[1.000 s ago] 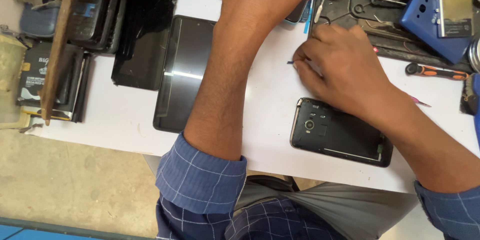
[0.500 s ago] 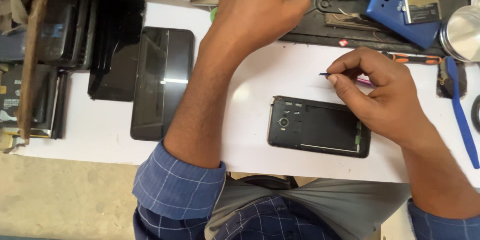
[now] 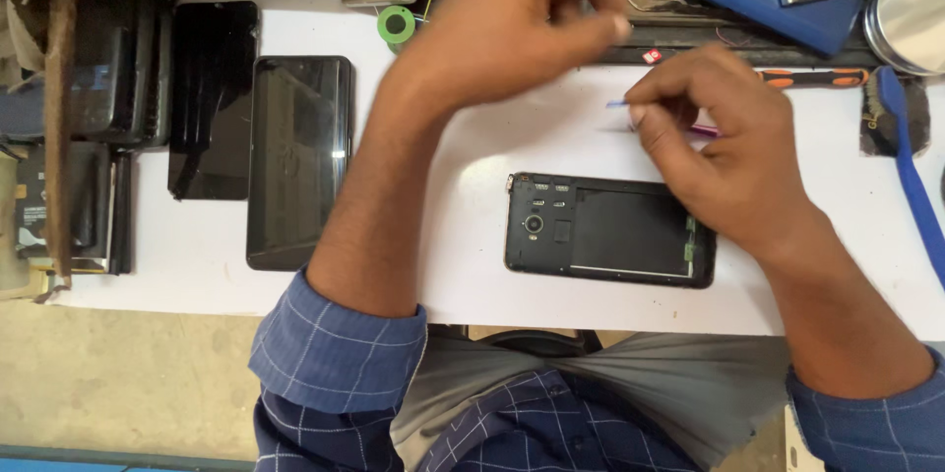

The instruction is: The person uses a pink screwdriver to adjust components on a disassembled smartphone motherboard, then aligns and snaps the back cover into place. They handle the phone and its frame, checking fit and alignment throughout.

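A white worktable (image 3: pixel 472 295) fills most of the view, its near edge running across at six o'clock above the person's grey lap and blue checked sleeves. At nine o'clock from the centre lie two dark slabs side by side, a large black tablet-like screen (image 3: pixel 298 159) and a slimmer black phone (image 3: pixel 212 98) just beside it, with a stack of dark devices (image 3: pixel 94 88) further out at the table's left edge. At one o'clock sits a blue phone back cover (image 3: pixel 778 0), and at two o'clock a round metal tin (image 3: pixel 911 9). A blue plastic pry tool (image 3: pixel 911 172) lies at three o'clock, an orange-handled screwdriver (image 3: pixel 812 78) just above it.

Near the centre, at about five o'clock, rests the opened black smartphone (image 3: pixel 600 229), back cover off, camera lens and empty battery bay facing up, lying flat and crosswise.

The left hand (image 3: pixel 512 24) hovers at twelve o'clock, well above the phone, fingers curled with thumb and forefinger pinched; whether anything is between them I cannot tell. The right hand (image 3: pixel 719 152) sits at two o'clock from the phone, its heel over the phone's right end, fingers closed in a pinch on a thin pink-handled tool (image 3: pixel 630 106) whose tip points toward nine o'clock. A small green tape roll (image 3: pixel 397 25) lies at eleven o'clock.
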The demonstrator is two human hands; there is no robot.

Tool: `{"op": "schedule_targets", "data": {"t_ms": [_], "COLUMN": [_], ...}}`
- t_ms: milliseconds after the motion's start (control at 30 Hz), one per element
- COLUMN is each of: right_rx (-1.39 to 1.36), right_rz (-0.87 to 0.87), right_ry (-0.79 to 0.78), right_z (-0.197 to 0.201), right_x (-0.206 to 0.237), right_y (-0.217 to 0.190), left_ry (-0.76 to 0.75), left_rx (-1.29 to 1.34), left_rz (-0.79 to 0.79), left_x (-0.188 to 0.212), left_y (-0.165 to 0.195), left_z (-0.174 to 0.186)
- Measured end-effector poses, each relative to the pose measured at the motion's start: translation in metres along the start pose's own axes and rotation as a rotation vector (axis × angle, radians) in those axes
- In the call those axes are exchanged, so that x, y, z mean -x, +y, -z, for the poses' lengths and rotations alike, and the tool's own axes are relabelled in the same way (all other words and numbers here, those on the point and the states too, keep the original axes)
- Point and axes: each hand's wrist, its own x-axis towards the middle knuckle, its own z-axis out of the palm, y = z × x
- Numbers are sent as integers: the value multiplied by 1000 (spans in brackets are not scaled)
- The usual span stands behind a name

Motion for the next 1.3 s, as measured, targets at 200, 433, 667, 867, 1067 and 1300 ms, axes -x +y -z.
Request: {"op": "schedule_targets", "data": {"t_ms": [200,433,667,867,1067,1300], "right_rx": [-294,-150,17,403,561,576], "right_rz": [-105,-96,10,5,-36,-33], "right_ry": [173,161,82,-267,-317,-307], "right_z": [-4,-3,12,35,36,35], "right_x": [1,1,13,54,80,84], "right_y": [4,2,-5,-33,-33,-27], "left_ry": [-149,-6,161,183,36,22], "left_rx": [-90,-439,-773,-635,-464,-514], "left_rz": [-21,67,349,314,388,372], "left_x": [-3,17,75,106,129,127], "left_y": [7,20,31,50,78,87], "left_z": [-27,-14,13,6,-28,-38]}}
